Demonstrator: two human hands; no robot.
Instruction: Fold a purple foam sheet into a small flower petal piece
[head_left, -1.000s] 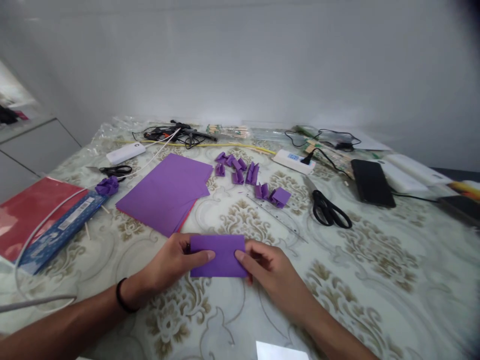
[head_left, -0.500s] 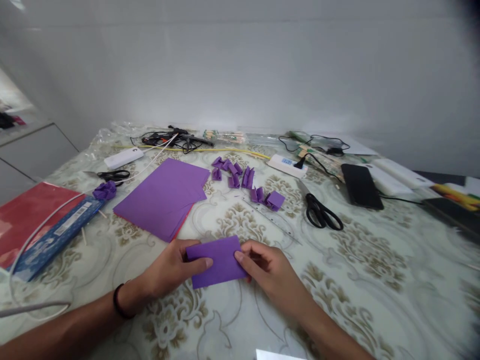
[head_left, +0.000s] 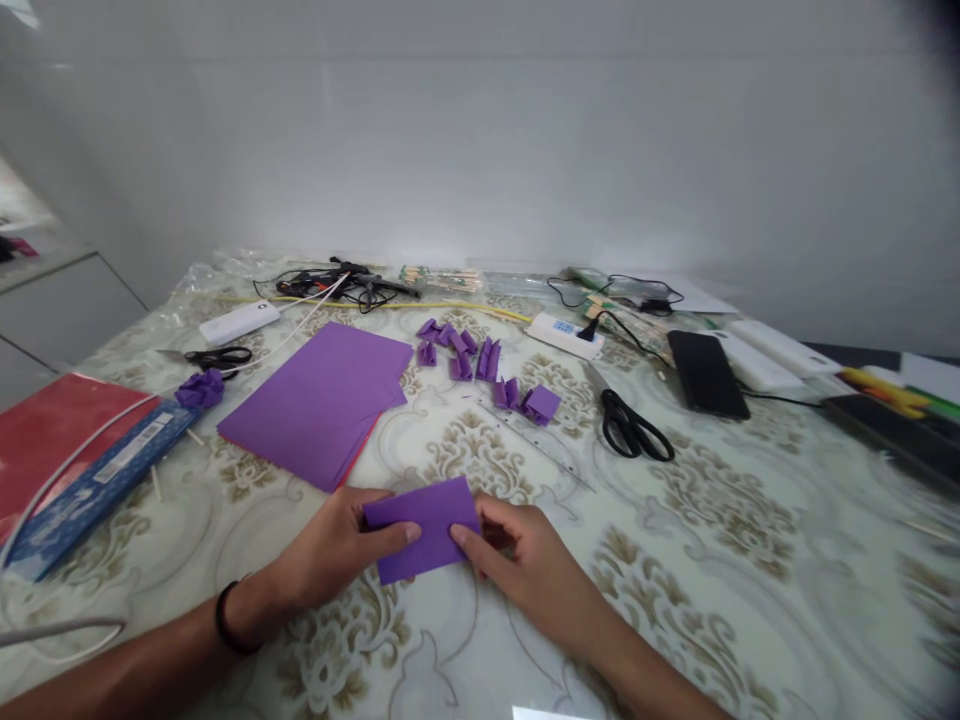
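Between left fingers (head_left: 391, 541) and right fingers (head_left: 474, 550): purple paper (head_left: 433, 528), tilted.

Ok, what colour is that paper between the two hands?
The paper looks plain purple on its visible side, best seen in the head view.

nothing legible so far, folks! over on the left, the red-and-blue packet (head_left: 82, 500) flashes a white label (head_left: 133, 447) with barcode-like lines, its print too blurred to make out. farther back, the blue panel (head_left: 564, 327) on the white power strip (head_left: 541, 328) shows tiny marks, and the white box (head_left: 232, 326) bears one dark, unreadable mark.
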